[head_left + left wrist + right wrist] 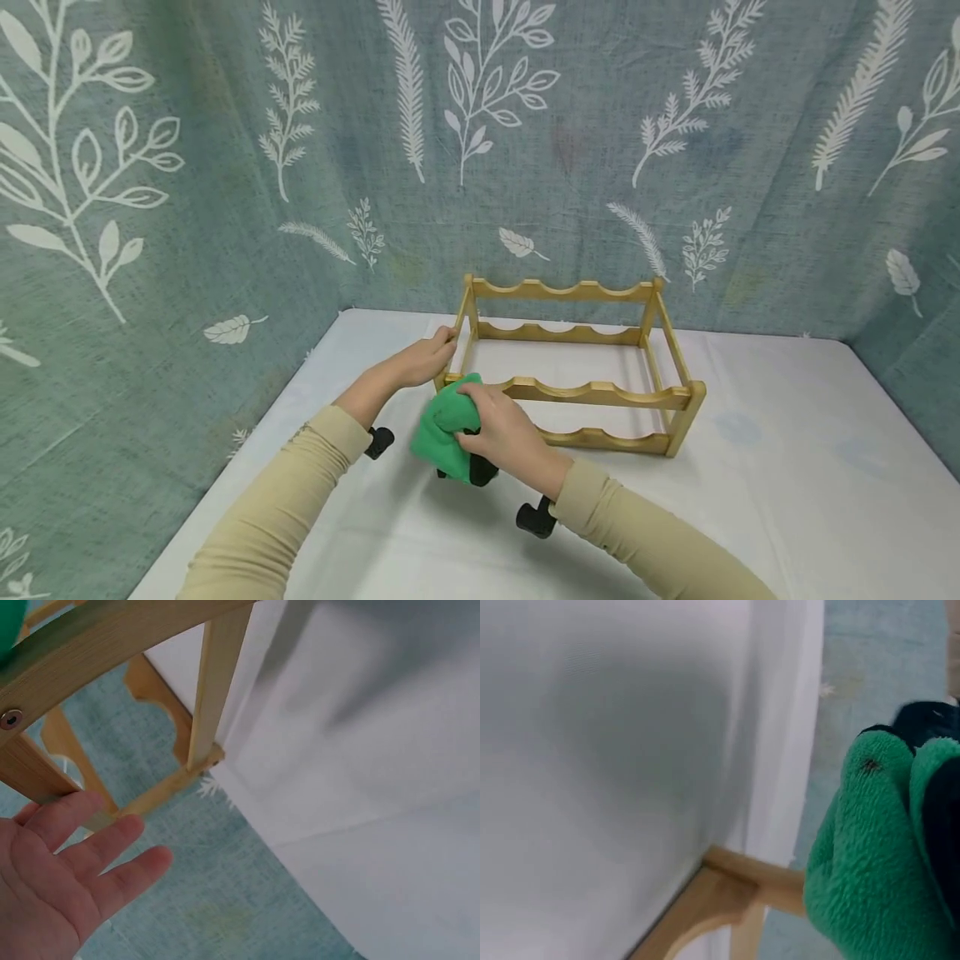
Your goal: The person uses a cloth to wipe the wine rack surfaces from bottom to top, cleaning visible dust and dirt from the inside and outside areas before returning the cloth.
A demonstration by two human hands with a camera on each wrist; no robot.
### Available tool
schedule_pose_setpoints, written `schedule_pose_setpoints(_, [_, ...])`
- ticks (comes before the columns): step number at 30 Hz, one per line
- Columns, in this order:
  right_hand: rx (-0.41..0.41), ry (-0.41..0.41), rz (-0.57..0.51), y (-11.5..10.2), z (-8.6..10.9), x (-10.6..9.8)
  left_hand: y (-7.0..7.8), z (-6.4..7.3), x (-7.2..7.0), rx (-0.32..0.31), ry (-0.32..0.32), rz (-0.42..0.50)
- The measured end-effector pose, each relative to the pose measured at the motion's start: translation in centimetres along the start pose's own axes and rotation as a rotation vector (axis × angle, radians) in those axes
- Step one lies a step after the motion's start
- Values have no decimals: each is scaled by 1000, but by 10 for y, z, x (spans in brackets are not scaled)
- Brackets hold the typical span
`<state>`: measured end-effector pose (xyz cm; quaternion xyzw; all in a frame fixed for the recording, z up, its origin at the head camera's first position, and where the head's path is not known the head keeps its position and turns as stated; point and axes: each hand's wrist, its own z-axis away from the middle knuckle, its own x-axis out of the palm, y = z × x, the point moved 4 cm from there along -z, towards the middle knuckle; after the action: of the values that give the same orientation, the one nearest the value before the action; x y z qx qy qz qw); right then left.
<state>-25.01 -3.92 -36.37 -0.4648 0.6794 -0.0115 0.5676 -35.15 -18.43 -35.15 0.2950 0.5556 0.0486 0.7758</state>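
Observation:
A two-tier wooden wine rack [600,392] with scalloped rails stands on the white-covered table. My left hand [426,358] holds its upper left side rail; in the left wrist view the hand [67,870] lies against that rail, several fingers partly extended. My right hand [510,429] grips a bunched green cloth [442,433] with black parts at the rack's front left corner. Close up in the right wrist view, the fuzzy cloth [877,855] covers the end of a wooden bar [769,881] and hides the fingers.
A white cloth [780,467] covers the table around the rack. Behind and to the left hangs a grey-green curtain [570,142] with white leaf prints, close to the table's edges. Black wrist-worn devices [536,518] stick out below the sleeves.

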Motion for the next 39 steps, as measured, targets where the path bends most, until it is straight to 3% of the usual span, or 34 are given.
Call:
schedule_pose_setpoints(3, [-83,23,78,-5,-7,10,2,1,-1,2,-5,-10])
schedule_pose_setpoints(6, [-79,41,108,-5,-6,11,1,3,-1,6,-15,-14])
schedule_pose_setpoints(14, [116,30,92,25,28,-19,-3,3,0,-5,-25,2])
schedule_pose_setpoints(22, [302,55,124,66,75,-66,-4,1,1,-28,-44,12])
schedule_pose_setpoints(32, [427,89,153,103,129,-133,-3,3,1,-31,-59,45])
schedule_pose_setpoints(39, [506,46,151,117,149,-154,-3,3,0,-38,-60,47])
